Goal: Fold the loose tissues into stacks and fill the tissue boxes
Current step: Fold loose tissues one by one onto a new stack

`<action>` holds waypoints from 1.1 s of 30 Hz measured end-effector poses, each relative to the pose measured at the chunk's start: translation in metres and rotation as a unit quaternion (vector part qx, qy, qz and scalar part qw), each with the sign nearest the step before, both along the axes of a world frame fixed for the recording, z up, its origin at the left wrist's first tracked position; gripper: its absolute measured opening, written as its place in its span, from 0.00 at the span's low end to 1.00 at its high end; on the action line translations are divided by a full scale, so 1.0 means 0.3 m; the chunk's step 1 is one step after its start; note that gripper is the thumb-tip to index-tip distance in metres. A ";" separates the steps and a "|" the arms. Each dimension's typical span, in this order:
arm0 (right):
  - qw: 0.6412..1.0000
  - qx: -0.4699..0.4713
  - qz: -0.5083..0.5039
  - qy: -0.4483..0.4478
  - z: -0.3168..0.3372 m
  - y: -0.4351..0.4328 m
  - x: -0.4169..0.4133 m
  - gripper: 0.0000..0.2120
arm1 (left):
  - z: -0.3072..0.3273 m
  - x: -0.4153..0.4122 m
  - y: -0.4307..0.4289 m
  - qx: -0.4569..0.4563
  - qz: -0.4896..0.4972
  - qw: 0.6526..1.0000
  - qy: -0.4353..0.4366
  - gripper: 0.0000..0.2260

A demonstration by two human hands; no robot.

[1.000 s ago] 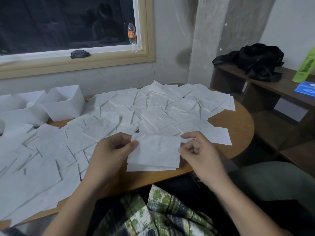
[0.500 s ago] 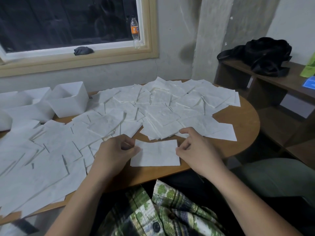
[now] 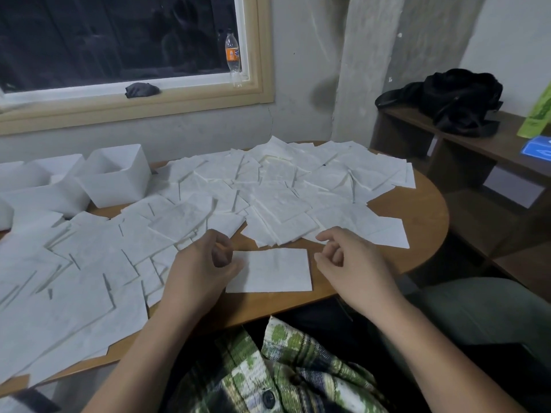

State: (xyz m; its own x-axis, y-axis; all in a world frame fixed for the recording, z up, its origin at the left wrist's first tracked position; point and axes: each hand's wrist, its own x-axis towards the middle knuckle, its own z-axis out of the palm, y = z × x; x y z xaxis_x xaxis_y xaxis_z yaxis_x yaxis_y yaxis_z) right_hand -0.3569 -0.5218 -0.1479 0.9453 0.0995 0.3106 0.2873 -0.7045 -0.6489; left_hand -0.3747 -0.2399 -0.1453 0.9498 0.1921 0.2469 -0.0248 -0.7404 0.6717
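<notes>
A folded tissue [image 3: 272,271] lies flat on the brown table [image 3: 417,216], close to the near edge. A second ago both hands held it up off the wood, and half a second ago their fingers were pinching its two ends. Now it is down and lies by itself.

The left hand [image 3: 202,263] sits at the tissue's left end. Its fingers are curled in loosely. The thumb tip lies on or just over that end, but I cannot tell if it is pressing. It does not grip the tissue.

The right hand [image 3: 348,260] has let go. It is a little to the right of the tissue, not touching it. Its fingers are half curled and hold nothing.

Loose tissues [image 3: 268,189] cover most of the table, from the far side across to the left. They lie in a messy spread, many on top of each other. They look the same as before.

White boxes [image 3: 116,177] stand at the far left of the table. The nearest one is open on top.

A bottle [image 3: 232,59] stands on the window sill, far away.
</notes>
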 end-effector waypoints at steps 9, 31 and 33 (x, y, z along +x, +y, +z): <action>0.982 -0.142 -0.100 -0.075 -0.062 -0.275 0.021 0.13 | -0.042 -0.012 -0.074 0.081 -0.096 0.989 -0.074 0.09; 0.973 -0.184 -0.028 -0.136 -0.103 -0.422 -0.095 0.15 | -0.071 -0.017 -0.086 0.126 -0.148 0.975 -0.109 0.08; 0.978 -0.163 -0.015 -0.127 -0.083 -0.424 -0.097 0.13 | -0.068 -0.017 -0.086 0.121 -0.148 0.976 -0.103 0.08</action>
